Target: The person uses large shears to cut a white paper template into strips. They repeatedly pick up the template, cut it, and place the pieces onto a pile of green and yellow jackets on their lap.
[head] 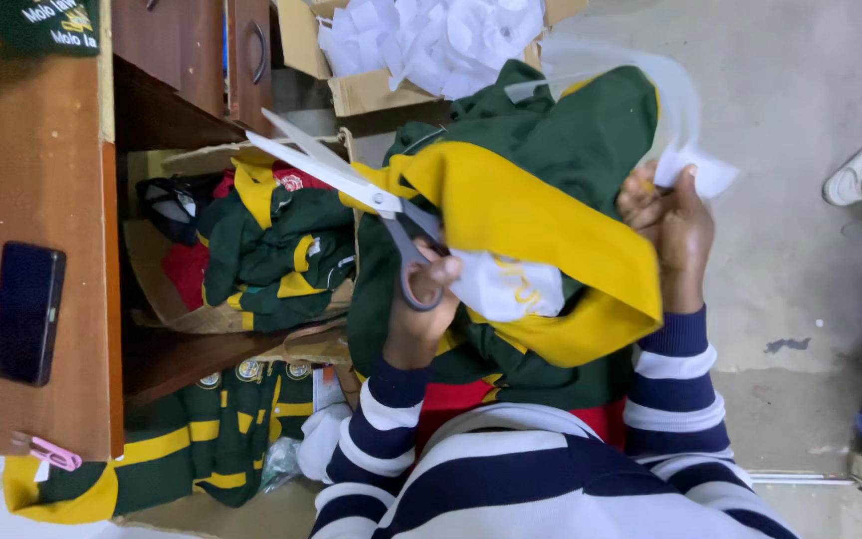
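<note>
One green and yellow garment (541, 190) is held bunched over the lap. The left hand (421, 299) is closed through the grip of one pair of scissors (351, 185), blades parted beside the yellow band. The right hand (670, 225) is pinched shut on the cloth's edge and a white scrap (700, 170). The fabric is judged soft, light and floppy, best held taut near the cut. One phone (27, 311) and one pink clip (52, 454) lie on the wooden surface (32, 150); several more garments (271, 250) are stuffed below.
</note>
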